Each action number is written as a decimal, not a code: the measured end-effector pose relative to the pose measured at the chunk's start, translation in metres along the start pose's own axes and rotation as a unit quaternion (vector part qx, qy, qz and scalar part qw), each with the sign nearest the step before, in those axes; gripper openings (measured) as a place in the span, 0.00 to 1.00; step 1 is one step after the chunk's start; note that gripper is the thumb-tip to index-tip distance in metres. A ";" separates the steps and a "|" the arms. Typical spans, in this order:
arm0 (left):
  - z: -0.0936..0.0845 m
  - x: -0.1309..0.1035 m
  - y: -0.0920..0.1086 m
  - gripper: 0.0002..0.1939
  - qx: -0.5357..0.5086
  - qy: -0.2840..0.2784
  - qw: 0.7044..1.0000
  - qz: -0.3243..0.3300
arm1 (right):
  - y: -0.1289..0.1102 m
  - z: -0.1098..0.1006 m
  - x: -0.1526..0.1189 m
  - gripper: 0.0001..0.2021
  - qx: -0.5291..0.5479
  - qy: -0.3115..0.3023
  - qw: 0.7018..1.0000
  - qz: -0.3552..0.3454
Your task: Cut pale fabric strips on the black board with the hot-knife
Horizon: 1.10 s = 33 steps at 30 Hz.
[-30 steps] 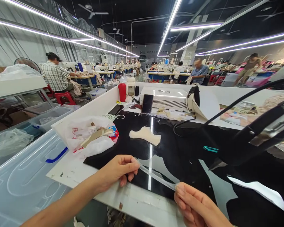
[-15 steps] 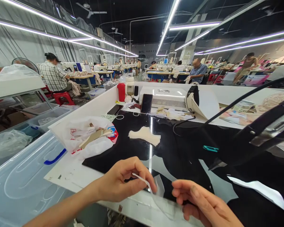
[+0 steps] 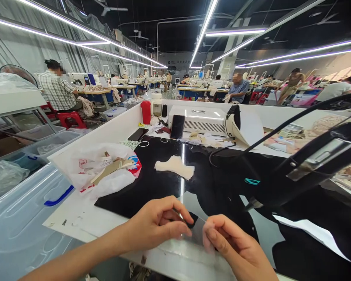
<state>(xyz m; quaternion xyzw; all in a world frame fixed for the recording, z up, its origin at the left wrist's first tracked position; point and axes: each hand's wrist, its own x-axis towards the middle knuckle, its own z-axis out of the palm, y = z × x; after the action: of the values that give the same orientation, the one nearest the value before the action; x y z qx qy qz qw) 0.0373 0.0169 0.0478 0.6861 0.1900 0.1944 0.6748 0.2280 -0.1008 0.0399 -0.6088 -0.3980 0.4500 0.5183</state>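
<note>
My left hand (image 3: pixel 160 222) is over the near edge of the black tabletop, thumb and fingers curved but apart. Just to its right, my right hand (image 3: pixel 231 242) pinches the edge of a clear plastic sheet (image 3: pixel 197 230) between thumb and fingertips. The sheet is see-through and spans the gap between both hands; its full outline is hard to make out. Beyond the hands lies a cream fabric piece (image 3: pixel 174 167) with curved edges, flat on the black surface (image 3: pixel 152 191).
A white plastic bag (image 3: pixel 84 162) with scraps lies at the left. To the right, a black machine arm (image 3: pixel 312 164) juts over the table, near a teal clip (image 3: pixel 252 181) and a white curved strip (image 3: pixel 312 230). Behind stand a phone (image 3: pixel 177 127) and a white box (image 3: pixel 204 117).
My right hand has moved left and closed on the clear sheet. The fingers of my left hand have come off the sheet's edge. The view has shifted slightly right.
</note>
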 end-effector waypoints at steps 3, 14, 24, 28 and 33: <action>0.004 0.012 -0.001 0.19 -0.048 0.007 0.998 -0.044 | -0.005 0.000 0.003 0.22 -0.016 -0.013 1.000 -0.005; 0.007 0.039 0.000 0.12 -0.005 0.020 0.992 -0.124 | 0.013 -0.001 0.005 0.21 -0.077 0.123 0.986 -0.083; -0.009 0.061 -0.004 0.08 0.230 0.065 0.970 -0.052 | 0.032 -0.016 0.029 0.13 -0.374 0.127 0.872 -0.289; -0.012 0.065 -0.003 0.05 0.422 0.073 0.904 -0.012 | 0.034 -0.016 0.035 0.15 -0.459 0.135 0.829 -0.288; -0.012 0.065 -0.013 0.06 0.575 0.032 0.817 0.019 | 0.040 -0.019 0.041 0.14 -0.539 0.126 0.767 -0.325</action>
<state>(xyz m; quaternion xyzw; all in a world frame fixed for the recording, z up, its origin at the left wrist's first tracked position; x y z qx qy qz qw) 0.0861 0.0613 0.0354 0.9461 0.2756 0.0845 0.1475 0.2581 -0.0726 -0.0041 -0.6737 -0.6802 -0.1142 0.2653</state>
